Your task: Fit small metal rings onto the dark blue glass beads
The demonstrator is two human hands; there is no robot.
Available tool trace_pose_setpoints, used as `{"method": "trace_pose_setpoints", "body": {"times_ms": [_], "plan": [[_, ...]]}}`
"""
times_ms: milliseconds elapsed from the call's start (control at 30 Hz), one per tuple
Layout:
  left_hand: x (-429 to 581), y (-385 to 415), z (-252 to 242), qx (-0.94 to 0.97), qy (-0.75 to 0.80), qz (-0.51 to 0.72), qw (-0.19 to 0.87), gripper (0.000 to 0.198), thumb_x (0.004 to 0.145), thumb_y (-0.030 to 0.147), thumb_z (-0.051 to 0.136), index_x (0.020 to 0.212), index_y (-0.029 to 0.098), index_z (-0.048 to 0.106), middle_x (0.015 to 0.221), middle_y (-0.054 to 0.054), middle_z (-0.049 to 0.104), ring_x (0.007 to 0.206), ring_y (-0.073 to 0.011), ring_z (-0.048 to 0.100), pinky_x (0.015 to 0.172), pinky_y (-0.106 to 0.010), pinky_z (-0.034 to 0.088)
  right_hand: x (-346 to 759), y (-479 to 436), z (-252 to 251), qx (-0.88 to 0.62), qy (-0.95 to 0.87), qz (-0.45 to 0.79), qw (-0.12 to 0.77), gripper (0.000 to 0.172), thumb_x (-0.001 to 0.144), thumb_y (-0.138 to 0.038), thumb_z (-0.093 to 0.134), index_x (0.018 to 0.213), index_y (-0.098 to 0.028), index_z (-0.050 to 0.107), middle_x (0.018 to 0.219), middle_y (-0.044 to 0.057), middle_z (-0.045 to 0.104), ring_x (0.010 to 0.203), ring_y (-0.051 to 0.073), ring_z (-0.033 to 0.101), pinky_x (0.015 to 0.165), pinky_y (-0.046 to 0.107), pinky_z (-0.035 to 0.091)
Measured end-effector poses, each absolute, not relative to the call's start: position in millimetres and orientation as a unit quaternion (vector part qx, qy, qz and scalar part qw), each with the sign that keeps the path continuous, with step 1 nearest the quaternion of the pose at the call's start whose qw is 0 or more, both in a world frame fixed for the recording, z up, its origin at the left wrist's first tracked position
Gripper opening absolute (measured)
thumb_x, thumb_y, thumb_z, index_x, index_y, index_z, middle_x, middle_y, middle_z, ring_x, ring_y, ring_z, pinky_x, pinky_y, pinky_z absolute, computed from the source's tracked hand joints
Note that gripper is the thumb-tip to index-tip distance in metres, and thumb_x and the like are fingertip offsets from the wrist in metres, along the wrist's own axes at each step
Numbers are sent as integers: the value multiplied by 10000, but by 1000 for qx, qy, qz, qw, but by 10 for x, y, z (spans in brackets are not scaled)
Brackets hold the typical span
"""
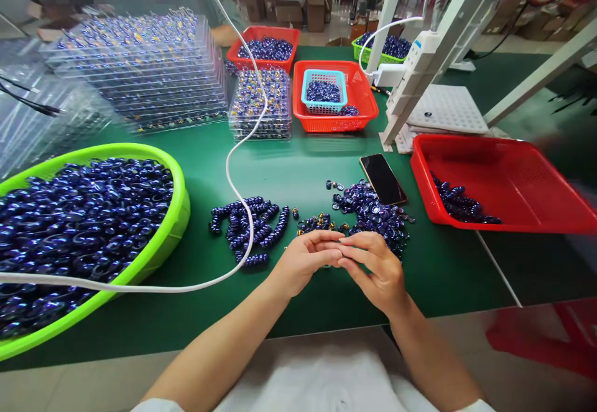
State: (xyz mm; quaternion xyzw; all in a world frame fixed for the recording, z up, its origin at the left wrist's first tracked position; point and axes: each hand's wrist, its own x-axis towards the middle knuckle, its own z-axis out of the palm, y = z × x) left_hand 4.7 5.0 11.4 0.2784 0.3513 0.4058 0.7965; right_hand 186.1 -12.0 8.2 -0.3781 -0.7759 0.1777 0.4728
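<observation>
My left hand and my right hand meet at the fingertips over the near part of the green table. Both have their fingers pinched together; anything between them is too small or hidden to make out. Just beyond the right hand spreads a loose pile of shiny dark-blue round pieces. Several small pieces with gold-coloured parts lie right behind the left hand, partly covered by it. Further left are dark-blue pieces stacked in rows, touching the table and apart from my hands.
A green basket full of blue pieces stands at left, crossed by a white cable. Behind are stacked clear trays and a red basket. At right are a phone, another red basket and a metal post.
</observation>
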Motion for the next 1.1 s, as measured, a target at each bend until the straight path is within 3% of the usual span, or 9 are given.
{"method": "trace_pose_setpoints", "body": {"times_ms": [133,267,500,667,767,933,1100], "plan": [[39,61,132,283,370,405,787,409,685,140,836,1071,124,704,905,-84,787,750,-135,715,733,-238,556,1856,-119,82,-406,-749,189,488,326,851,-58,646,1091,-280,649,1020,53,701,964,223,654,827,430,554],[34,60,152,291,391,406,773,456,691,142,829,1120,122,676,965,-102,788,766,-138,713,715,-233,549,1837,-115,54,-428,-755,163,469,353,851,-42,620,1115,-276,618,1029,57,701,969,229,653,829,435,546],[58,4,156,260,420,416,763,599,687,142,826,1235,99,588,898,-100,788,738,-137,701,642,-211,505,1859,-115,12,-411,-805,68,422,377,805,-19,653,1100,-253,626,1042,80,697,968,252,638,823,448,524],[42,-168,165,318,436,410,735,550,721,173,787,1234,128,592,985,-116,762,840,-182,701,687,-262,533,1840,-140,42,-375,-805,128,442,324,787,-2,628,1020,-226,597,1017,81,668,974,246,627,846,443,520],[-174,-304,202,487,491,408,596,365,792,204,717,1151,161,661,1089,-120,705,897,-201,674,774,-342,554,1858,-169,67,-390,-771,223,452,243,817,-24,580,958,-221,564,1031,77,641,985,233,619,855,427,515],[-774,-400,110,696,632,307,146,244,841,252,678,1065,156,699,1005,-121,628,962,-275,588,844,-457,523,1883,-202,90,-419,-724,303,457,177,860,-58,529,927,-220,552,1046,71,622,1000,219,607,866,403,495],[-981,-355,-67,758,621,195,46,117,861,238,652,942,158,680,880,-94,644,899,-275,576,817,-443,516,1840,-193,101,-415,-732,302,449,165,856,-62,536,899,-220,557,1006,61,627,971,207,608,867,389,488]]}}
